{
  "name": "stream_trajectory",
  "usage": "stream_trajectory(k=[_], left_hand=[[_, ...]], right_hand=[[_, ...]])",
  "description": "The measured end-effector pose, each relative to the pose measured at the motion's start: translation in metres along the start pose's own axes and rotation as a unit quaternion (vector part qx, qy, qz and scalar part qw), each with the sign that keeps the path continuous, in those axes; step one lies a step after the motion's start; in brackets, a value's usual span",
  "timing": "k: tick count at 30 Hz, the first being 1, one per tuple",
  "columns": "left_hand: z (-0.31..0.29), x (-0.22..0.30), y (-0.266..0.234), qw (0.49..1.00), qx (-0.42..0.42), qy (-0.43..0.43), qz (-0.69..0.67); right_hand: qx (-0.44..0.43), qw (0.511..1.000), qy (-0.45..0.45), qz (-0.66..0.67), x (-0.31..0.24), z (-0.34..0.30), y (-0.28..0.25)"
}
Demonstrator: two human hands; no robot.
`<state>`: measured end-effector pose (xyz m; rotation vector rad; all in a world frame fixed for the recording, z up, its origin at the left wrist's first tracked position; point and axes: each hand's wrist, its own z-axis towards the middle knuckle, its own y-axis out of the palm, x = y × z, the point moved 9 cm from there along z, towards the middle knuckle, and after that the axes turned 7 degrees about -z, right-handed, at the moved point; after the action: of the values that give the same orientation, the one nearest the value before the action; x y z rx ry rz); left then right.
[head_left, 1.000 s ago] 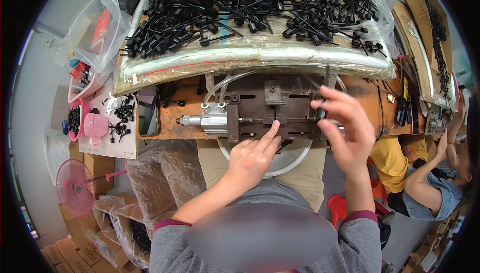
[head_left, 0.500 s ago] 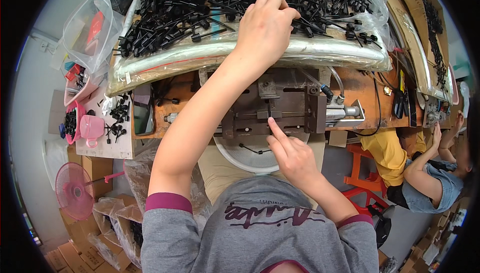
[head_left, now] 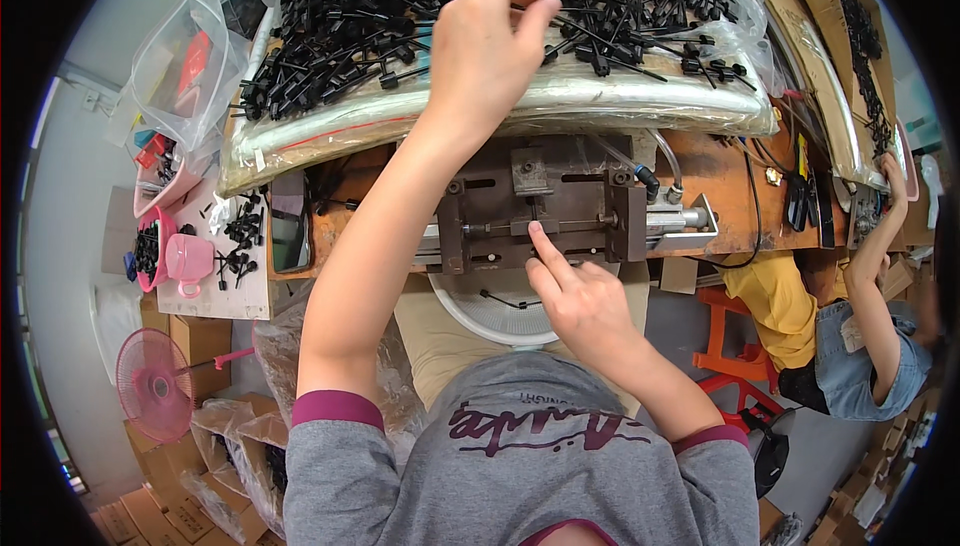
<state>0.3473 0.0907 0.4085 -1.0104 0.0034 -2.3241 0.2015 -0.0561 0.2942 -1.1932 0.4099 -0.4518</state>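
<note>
My left hand (head_left: 485, 46) reaches over the pile of black plastic parts (head_left: 360, 26), which have thin stems and thicker heads. Its thumb and index finger pinch one of these parts, mostly hidden by the fingers. In front of me sits a dark metal fixture (head_left: 580, 208) with a small central block (head_left: 533, 223). My right hand (head_left: 585, 306) points up at that block, the index fingertip against its front edge. Its middle finger is also stretched, the others are curled, and no object shows in it. Beneath, a white round mesh basket (head_left: 470, 321) on my lap holds a thin black part.
A plastic-wrapped rim (head_left: 600, 111) edges the pile behind the fixture. Air hoses (head_left: 672, 161) and a metal cylinder (head_left: 690, 218) stand right of it. At left are a pink cup (head_left: 188, 261) and a phone-like dark slab (head_left: 290, 226). Another person (head_left: 865, 336) works at far right.
My left hand has moved left and slightly farther away over the pile, its fingers now in a pinch. My right hand stays at the block. The other person's arm has stretched farther out.
</note>
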Motion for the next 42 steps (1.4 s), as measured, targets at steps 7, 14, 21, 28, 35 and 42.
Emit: stream_trajectory(k=[7,14,21,28,35,42], left_hand=[[-0.077,0.029,-0.044,0.957,-0.03,-0.233,-0.172],[-0.157,0.059,-0.041,0.957,-0.139,-0.18,-0.179],[-0.223,0.058,-0.022,0.972,-0.198,-0.034,0.119],[-0.225,0.048,-0.002,0.959,-0.205,0.012,0.193],[-0.218,0.046,0.002,0.951,-0.219,0.019,0.216],[-0.218,0.044,0.001,0.951,-0.216,0.006,0.219]], right_hand=[[0.189,0.968,0.089,0.139,0.082,0.046,-0.071],[0.137,0.97,0.175,-0.099,0.165,0.119,-0.076],[0.155,0.979,0.131,-0.037,0.167,0.13,-0.056],[0.196,0.978,0.062,-0.025,0.159,0.125,-0.059],[0.126,0.986,0.107,0.015,0.164,0.13,-0.059],[0.237,0.953,0.145,0.123,0.171,0.12,-0.085]])
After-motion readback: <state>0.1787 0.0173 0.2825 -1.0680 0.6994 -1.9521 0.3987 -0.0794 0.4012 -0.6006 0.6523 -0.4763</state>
